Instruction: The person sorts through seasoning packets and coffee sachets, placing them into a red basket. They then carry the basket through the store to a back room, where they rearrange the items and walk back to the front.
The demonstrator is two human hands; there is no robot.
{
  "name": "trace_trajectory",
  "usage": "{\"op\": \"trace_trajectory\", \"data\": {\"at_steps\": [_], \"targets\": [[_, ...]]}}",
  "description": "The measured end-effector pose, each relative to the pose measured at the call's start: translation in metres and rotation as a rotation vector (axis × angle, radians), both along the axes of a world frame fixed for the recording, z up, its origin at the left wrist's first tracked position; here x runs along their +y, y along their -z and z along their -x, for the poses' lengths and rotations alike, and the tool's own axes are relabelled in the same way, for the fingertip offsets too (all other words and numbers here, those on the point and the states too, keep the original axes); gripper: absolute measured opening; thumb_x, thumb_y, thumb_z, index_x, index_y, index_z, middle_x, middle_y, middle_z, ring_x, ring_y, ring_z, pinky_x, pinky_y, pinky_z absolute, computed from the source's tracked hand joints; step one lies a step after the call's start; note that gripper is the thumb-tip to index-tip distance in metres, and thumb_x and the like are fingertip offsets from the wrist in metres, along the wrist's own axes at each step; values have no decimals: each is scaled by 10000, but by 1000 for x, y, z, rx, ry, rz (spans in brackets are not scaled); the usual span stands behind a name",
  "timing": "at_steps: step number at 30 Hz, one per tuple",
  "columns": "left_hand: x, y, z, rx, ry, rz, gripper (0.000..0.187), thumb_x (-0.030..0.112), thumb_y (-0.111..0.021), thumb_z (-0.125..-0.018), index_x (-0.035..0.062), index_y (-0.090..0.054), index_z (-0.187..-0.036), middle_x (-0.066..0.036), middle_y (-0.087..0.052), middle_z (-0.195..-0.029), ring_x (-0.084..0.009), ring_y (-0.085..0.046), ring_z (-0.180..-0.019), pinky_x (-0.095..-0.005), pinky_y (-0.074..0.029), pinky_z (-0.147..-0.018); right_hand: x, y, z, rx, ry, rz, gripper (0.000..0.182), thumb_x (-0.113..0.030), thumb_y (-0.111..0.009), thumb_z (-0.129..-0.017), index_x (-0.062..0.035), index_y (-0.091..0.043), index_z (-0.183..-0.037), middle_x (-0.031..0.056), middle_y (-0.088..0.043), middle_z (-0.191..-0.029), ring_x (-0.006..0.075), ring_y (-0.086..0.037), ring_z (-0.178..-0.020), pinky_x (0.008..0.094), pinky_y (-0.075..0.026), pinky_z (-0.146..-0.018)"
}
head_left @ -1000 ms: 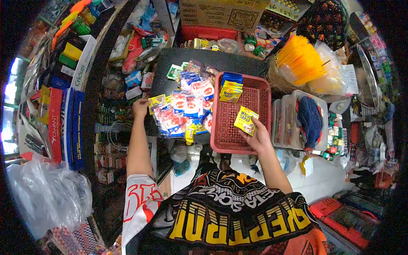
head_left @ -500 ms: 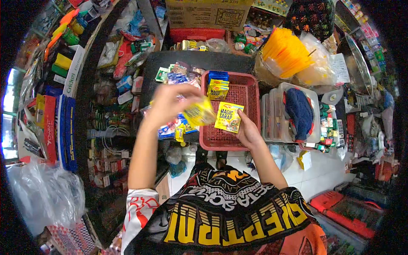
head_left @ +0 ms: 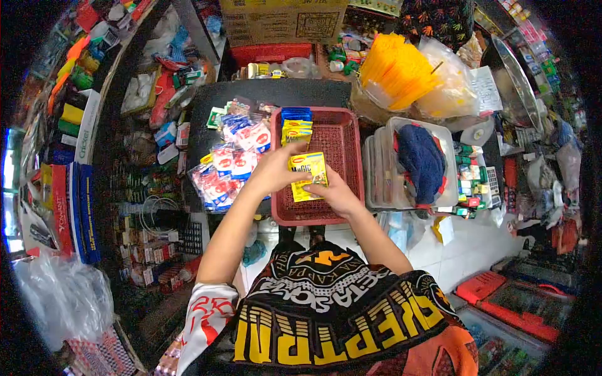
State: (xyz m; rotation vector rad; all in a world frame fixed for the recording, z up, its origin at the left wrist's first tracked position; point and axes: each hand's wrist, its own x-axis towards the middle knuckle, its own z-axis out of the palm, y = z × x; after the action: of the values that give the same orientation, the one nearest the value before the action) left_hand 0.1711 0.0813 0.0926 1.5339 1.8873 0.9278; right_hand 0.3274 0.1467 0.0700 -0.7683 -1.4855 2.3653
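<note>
A: Two hands on one item: left hand point(head_left: 271, 170) and right hand point(head_left: 337, 195) both pinch the yellow sachet point(head_left: 307, 175).

B: Location: over the red basket point(head_left: 351, 135) (near-left part), long axis running near-far, yellow stack point(head_left: 296, 130) beyond.

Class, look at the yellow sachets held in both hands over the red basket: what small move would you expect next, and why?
Probably lowering the yellow sachets toward the stack of yellow packets at the far end of the red basket. Both the left hand and the right hand grip them above the basket, where matching packets already stand.
</note>
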Motion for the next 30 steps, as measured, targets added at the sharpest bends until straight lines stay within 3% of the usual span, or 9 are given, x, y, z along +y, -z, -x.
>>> {"op": "trace_trajectory", "data": {"at_steps": [3, 4, 6, 11, 13, 15, 17, 21, 30], "targets": [[2, 1, 0, 20, 7, 271, 500, 184, -680, -584, 43, -520, -1036, -152, -573, -922, -243, -574, -814, -308, -443, -720, 3, 22, 6, -98, 29, -201, 467, 2, -573, -702, -32, -370, -1122, 59, -507, -996, 131, -497, -911, 273, -415, -780], [2, 9, 0, 10, -40, 208, 440, 209, -672, -588, 73, -551, -988, -136, -589, -856, -277, -566, -794, -347, -437, -700, 7, 36, 8, -94, 25, -201, 467, 2, -573, -702, -32, -370, -1122, 59, -507, -996, 131, -497, -911, 273, -415, -780], [6, 15, 2, 25, -73, 159, 411, 195, -669, -590, 74, -554, -966, -125, -589, -862, -280, -564, -792, -348, -439, -694, 17, 66, 13, -166, 47, -645, 471, -123, -641, -650, -19, -429, -1057, 133, -522, -955, 246, -521, -878, 306, -413, -757], [16, 43, 8, 209, -204, -44, 284, 121, -641, -597, 83, -561, -868, -87, -585, -847, -267, -557, -785, -339, -442, -675, 31, 100, 38, -213, 225, -727, 364, -185, -664, -617, -8, -515, -899, 168, -542, -873, 300, -541, -798, 353, -436, -668], [18, 51, 8, 299, -226, -142, 251, 91, -635, -575, 82, -558, -814, -85, -565, -783, -272, -544, -752, -352, -438, -651, 31, 103, 47, -318, 305, -943, 338, -163, -653, -620, -17, -514, -892, 155, -547, -861, 289, -554, -738, 338, -445, -637], [21, 58, 8, 385, -262, -193, 240, 71, -636, -555, 82, -551, -779, -88, -532, -717, -270, -533, -717, -357, -431, -636, 31, 105, 55, -354, 306, -871, 303, -109, -645, -612, -24, -515, -872, 139, -547, -852, 270, -560, -708, 332, -447, -622], [23, 63, 8, 422, -259, -215, 254, 63, -635, -545, 87, -541, -780, -84, -500, -714, -267, -524, -709, -368, -423, -616, 32, 104, 59, -363, 401, -853, 323, -64, -651, -624, -31, -492, -903, 73, -566, -790, 169, -547, -665, 280, -439, -622], [26, 68, 7, 461, -317, -217, 319, 69, -630, -558, 110, -534, -859, -77, -473, -819, -262, -499, -801, -378, -407, -640, 37, 104, 64, -350, 458, -880, 376, -24, -655, -571, -33, -482, -905, 125, -532, -865, 239, -549, -737, 305, -446, -652], [29, 63, 5, 514, -369, -132, 428, 95, -568, -627, 168, -492, -1042, -70, -449, -963, -251, -442, -898, -389, -349, -715, 38, 117, 63, -330, 415, -796, 464, -54, -645, -628, 22, -445, -1039, 137, -553, -889, 205, -565, -766, 293, -449, -677]]}}
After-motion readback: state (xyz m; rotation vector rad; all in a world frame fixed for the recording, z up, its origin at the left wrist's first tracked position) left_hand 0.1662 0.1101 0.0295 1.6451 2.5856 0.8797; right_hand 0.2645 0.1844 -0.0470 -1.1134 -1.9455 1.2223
